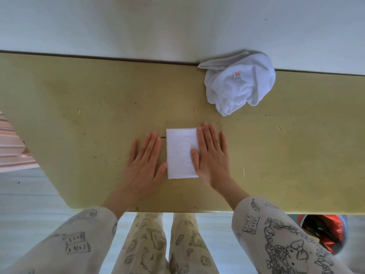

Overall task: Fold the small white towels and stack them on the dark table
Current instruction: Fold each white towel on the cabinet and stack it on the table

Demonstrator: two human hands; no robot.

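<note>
A small white towel [178,153], folded into a neat rectangle, lies flat near the front middle of the olive-yellow table [88,115]. My right hand [212,157] presses flat on the towel's right edge, fingers straight, thumb lying on the cloth. My left hand [144,161] rests flat on the table just left of the towel, its thumb touching the towel's lower left edge. A crumpled pile of white towels [239,86] with a small red-printed label sits at the back right of the table, against the wall.
A pale wall [177,26] runs along the table's far edge. Pink stepped objects [11,147] stand off the left end. A bin with red contents [325,232] sits under the front right edge. My patterned sleeves and legs fill the bottom of the view.
</note>
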